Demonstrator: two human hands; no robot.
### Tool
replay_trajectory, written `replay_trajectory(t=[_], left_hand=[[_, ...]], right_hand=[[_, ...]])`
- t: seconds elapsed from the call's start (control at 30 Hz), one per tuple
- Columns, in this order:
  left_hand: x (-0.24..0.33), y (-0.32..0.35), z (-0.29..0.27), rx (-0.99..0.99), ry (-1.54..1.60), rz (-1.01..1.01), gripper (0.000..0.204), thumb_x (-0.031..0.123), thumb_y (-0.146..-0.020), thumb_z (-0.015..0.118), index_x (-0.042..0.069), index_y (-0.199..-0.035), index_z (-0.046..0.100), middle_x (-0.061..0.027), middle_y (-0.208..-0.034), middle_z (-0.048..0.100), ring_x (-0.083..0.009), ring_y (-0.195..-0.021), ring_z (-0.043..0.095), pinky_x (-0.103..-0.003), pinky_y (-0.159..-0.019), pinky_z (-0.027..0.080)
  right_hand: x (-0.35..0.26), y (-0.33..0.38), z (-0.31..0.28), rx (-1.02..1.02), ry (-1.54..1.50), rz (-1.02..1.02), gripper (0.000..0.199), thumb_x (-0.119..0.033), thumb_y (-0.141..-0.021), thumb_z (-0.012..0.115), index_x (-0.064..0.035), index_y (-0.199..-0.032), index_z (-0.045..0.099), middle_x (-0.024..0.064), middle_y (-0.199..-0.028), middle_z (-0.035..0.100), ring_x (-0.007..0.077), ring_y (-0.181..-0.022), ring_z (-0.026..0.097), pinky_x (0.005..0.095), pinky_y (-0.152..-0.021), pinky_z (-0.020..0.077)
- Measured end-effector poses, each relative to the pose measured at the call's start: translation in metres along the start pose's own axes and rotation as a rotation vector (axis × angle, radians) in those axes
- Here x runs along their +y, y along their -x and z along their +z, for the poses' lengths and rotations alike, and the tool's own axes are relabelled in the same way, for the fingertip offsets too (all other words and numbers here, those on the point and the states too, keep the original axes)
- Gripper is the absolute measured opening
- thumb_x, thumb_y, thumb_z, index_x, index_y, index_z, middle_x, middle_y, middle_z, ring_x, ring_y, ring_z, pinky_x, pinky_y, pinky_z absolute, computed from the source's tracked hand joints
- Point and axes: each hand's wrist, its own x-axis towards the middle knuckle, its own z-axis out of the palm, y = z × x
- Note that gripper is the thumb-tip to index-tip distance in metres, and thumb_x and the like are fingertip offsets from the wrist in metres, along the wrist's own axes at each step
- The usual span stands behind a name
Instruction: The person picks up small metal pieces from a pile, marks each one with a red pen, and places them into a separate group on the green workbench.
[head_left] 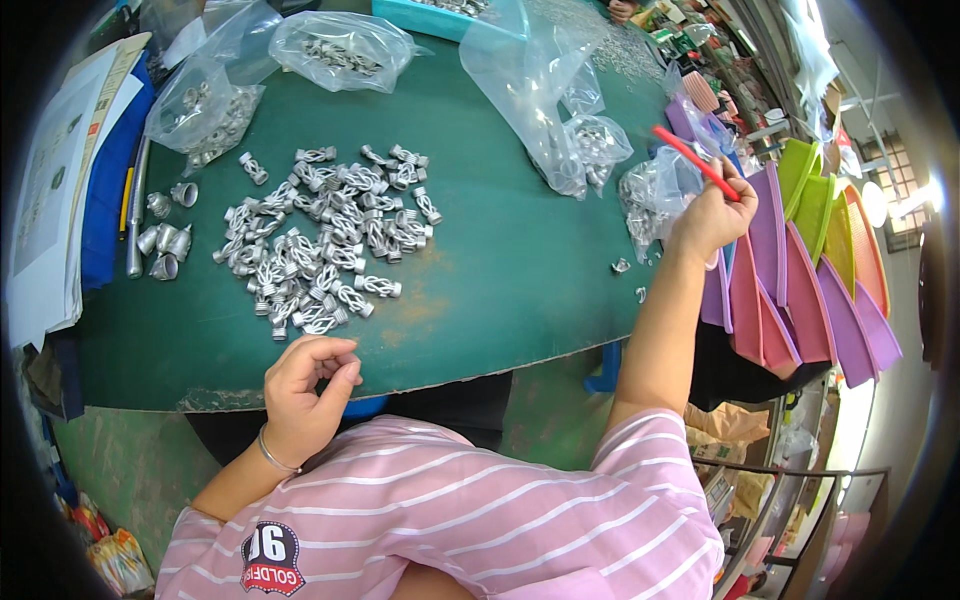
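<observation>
Red, slim tool (675, 145) is gripped near one end by the right hand (715, 212), its free end pointed forward and left of that hand. Clear bag (645, 190) of small parts noted just left of it; coloured bins (808, 290) are stacked to its right. The left hand (308, 388) is held loosely curled; whether anything is pinched cannot be told. Just beyond it, silver pieces (335, 220) are heaped on the green counter (520, 290).

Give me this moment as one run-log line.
left hand: loosely curled, near silver braided pieces | right hand: gripping red stick-like tool | pieces: loosely piled on green table
</observation>
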Motion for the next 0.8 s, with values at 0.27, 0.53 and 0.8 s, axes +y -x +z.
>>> replay_trajectory(t=[0.27, 0.53, 0.8], left_hand=[[0.0, 0.0, -0.004, -0.051, -0.059, -0.03, 0.02, -0.011, -0.079, 0.054, -0.005, -0.098, 0.054, -0.0074, -0.09, 0.052, -0.0103, -0.074, 0.056, -0.022, -0.063, 0.049], [0.003, 0.0, -0.007, -0.044, -0.056, -0.026, 0.019, -0.009, -0.08, 0.055, -0.004, -0.098, 0.055, -0.0076, -0.086, 0.053, -0.0103, -0.071, 0.056, -0.022, -0.06, 0.048], [0.015, -0.008, -0.006, -0.023, 0.328, -0.245, 0.035, -0.004, -0.082, 0.056, -0.003, -0.115, 0.044, -0.009, -0.088, 0.056, -0.0105, -0.072, 0.057, -0.021, -0.064, 0.048]], right_hand=[[0.009, 0.016, -0.021, -0.18, -0.066, 0.222, 0.02, 0.001, -0.078, 0.064, -0.0059, -0.076, 0.044, 0.0092, -0.083, 0.06, 0.0131, -0.075, 0.054, 0.025, -0.071, 0.0446], [-0.119, 0.204, 0.047, -1.29, -0.141, 0.118, 0.024, 0.004, -0.067, 0.067, -0.004, -0.07, 0.045, 0.0116, -0.085, 0.061, 0.0248, -0.074, 0.057, 0.0326, -0.067, 0.0455], [-0.137, 0.225, 0.036, -1.187, -0.327, 0.435, 0.032, 0.007, -0.065, 0.07, -0.005, -0.066, 0.04, 0.0119, -0.08, 0.061, 0.0203, -0.066, 0.058, 0.0276, -0.057, 0.0455]])
